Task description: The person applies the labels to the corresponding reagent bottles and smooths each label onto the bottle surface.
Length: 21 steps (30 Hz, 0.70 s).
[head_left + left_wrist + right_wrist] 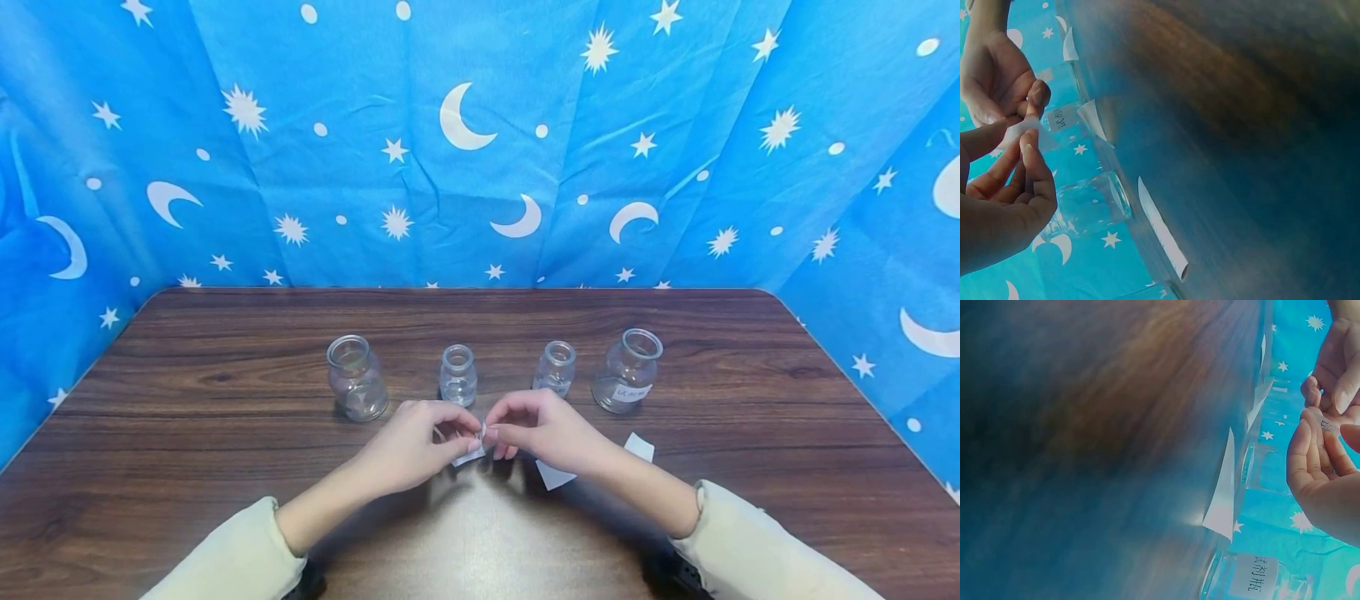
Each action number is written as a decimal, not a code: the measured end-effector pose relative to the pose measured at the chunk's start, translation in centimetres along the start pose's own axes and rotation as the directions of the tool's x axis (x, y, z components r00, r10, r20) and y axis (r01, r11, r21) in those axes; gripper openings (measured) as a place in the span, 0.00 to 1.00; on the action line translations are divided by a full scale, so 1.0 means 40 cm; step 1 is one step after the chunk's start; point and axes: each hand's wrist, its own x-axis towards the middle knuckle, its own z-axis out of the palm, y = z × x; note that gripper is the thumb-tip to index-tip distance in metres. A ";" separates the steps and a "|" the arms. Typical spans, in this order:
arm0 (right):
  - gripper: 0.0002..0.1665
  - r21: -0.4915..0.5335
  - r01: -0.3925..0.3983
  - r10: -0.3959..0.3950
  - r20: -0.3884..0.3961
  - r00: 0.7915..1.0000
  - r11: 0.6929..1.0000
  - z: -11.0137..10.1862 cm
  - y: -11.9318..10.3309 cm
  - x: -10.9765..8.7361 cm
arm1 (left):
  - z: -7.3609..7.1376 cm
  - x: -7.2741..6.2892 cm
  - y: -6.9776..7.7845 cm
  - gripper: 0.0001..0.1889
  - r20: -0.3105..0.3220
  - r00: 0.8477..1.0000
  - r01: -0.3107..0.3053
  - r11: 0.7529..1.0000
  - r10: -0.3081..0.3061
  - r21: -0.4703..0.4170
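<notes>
Both hands meet at the middle of the table, fingertips close together. My left hand point(408, 446) and right hand point(551, 429) pinch a small white label point(1027, 129) between them. Part of its handwriting shows on the label point(1325, 425) in the right wrist view; fingers cover the rest. Just beyond the hands stand two small glass jars, the left one point(457, 379) without a label and the right one point(559, 358) partly hidden by my right hand. In the left wrist view a written label point(1060, 118) shows on the right small jar.
A larger glass jar point(357, 379) stands at the left, bare of any label. Another large jar point(628, 367) at the right bears a handwritten label. White paper pieces lie below the left hand point(468, 457), by the right wrist point(555, 477) and farther right point(640, 447).
</notes>
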 end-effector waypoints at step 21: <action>0.07 -0.181 -0.076 0.045 -0.168 0.985 0.981 0.002 0.007 0.023 | -0.032 -0.005 -0.054 0.01 -0.106 0.989 0.102 0.994 -0.105 -0.039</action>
